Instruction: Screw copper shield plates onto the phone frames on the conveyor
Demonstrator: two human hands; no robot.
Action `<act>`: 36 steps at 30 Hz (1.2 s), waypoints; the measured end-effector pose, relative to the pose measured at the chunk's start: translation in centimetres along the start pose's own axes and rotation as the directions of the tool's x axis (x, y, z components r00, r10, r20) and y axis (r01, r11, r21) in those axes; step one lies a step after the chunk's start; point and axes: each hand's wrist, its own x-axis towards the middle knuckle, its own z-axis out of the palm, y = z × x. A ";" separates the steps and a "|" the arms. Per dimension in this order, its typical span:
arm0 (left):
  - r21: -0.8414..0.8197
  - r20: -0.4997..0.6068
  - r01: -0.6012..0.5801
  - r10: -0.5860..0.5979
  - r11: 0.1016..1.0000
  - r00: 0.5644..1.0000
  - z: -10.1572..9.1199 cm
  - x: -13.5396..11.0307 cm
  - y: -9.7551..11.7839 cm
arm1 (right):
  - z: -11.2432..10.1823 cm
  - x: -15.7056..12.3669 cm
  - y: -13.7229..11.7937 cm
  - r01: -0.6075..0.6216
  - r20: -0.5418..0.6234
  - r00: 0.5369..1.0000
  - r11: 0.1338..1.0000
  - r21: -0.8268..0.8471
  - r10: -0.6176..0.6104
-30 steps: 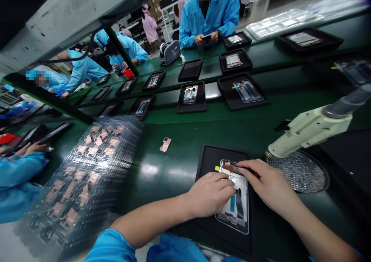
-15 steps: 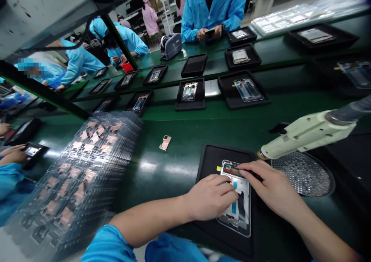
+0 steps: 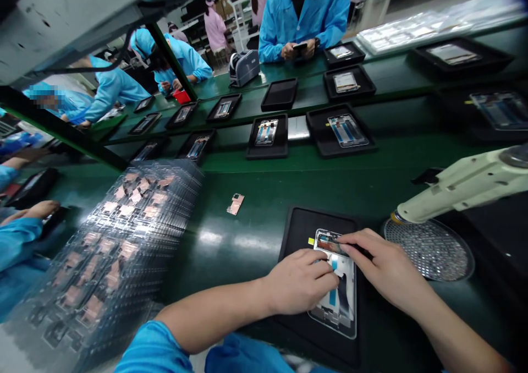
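A phone mid-frame with blue strips and a yellow-green tab lies in a black foam tray in front of me. At its upper end sits a copper-coloured circuit board. My right hand pinches at the board's right end with thumb and forefinger. Curled over the middle of the mid-frame, my left hand has its fingers closed just below the board; its fingertips are partly hidden, so what they grip cannot be made out.
Stacked clear plastic trays hold copper-coloured boards at left. A loose board lies on the green bench. A pale electric screwdriver hangs above a round dish of screws. Beyond are trays with phone frames and co-workers in blue.
The screwdriver has swung to the right. Trays in the nearer row have slid slightly left. A co-worker's hand at the left edge has moved. My own hands have hardly moved.
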 end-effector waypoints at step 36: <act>0.031 -0.046 0.113 -0.112 0.993 0.993 -0.5 0.0 1.0 | 0.4 -2.0 0.6 0.294 0.121 0.954 0.933 -0.207 -0.273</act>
